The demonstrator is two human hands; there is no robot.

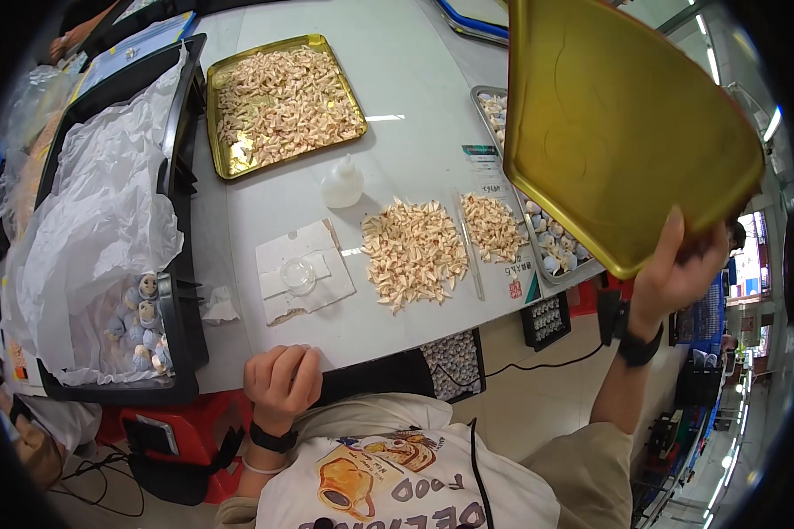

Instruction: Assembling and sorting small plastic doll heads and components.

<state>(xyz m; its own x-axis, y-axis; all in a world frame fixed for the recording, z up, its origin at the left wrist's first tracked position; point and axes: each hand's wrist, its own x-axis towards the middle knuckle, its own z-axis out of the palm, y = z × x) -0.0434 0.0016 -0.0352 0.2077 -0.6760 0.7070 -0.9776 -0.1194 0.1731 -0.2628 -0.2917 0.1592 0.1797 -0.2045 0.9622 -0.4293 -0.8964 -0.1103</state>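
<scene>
Head view: right of a large heap of small cream wedge-shaped pieces [415,251], the right hand [675,278] grips a bare gold-coloured metal tray [626,132] by its near corner, fingers and thumb closed on the rim. The tray is raised and steeply tilted, hiding part of a silver metal tray of small pale-blue and white figures [556,280] beyond the heap's right side; I cannot tell whether the face shown is inside or underside. The left hand [282,383] is curled into a loose fist at the table edge, left of the heap and nearer the body — nothing visible in it. Up and left of the heap lies a second gold tray [238,161], spread with similar pieces.

The step in hand seems to be shifting or placing the bare tray. That one-handed corner hold calls for steady support — perhaps the left hand too — and for keeping the rim clear of the heap.
</scene>
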